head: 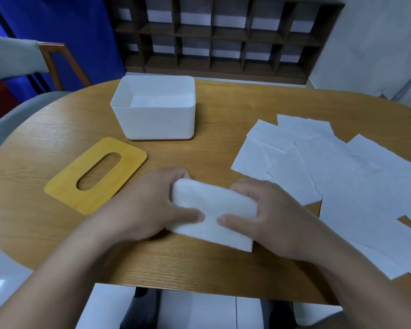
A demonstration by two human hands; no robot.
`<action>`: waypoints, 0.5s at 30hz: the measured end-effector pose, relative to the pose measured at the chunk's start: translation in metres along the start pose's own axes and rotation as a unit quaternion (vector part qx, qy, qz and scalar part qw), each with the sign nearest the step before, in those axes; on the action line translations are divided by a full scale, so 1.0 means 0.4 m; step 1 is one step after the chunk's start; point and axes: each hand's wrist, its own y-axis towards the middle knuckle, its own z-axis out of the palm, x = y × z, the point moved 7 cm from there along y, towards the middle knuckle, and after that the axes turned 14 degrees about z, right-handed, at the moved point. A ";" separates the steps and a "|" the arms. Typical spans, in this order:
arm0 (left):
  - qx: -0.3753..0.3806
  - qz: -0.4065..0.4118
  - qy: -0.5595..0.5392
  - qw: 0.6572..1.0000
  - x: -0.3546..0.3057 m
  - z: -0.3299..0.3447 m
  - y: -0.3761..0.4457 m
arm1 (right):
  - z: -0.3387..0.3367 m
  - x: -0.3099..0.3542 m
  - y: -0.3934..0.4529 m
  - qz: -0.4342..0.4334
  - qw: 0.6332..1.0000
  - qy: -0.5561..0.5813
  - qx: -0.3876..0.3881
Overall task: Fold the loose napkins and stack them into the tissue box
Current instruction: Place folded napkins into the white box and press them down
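A white napkin (211, 210) lies folded over near the table's front edge, blurred by motion. My left hand (150, 205) grips its left end, thumb on top and fingers curled behind it. My right hand (268, 217) grips its right end the same way. The white tissue box (152, 122) stands open at the back of the table, with folded napkins (161, 100) stacked inside against its right wall. Several loose napkins (337, 172) lie spread flat and overlapping on the right.
The box's yellow wooden lid (128, 167), with an oval slot, lies flat left of my hands. The round wooden table (235, 108) has chairs (55, 62) behind it at the left. A dark shelf unit (223, 36) stands against the far wall.
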 end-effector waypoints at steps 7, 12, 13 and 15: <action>-0.235 0.080 -0.340 0.907 -0.019 0.008 0.032 | -0.045 -0.008 0.034 0.016 0.917 0.370 -0.149; -0.289 0.075 -0.288 0.910 0.012 0.022 0.044 | -0.016 -0.017 0.060 0.018 0.932 0.305 -0.193; -0.300 0.072 -0.280 0.909 0.015 0.022 0.042 | -0.012 -0.016 0.061 0.018 0.935 0.298 -0.193; -0.317 0.071 -0.262 0.909 0.007 0.022 0.036 | -0.009 -0.019 0.061 0.021 0.936 0.297 -0.189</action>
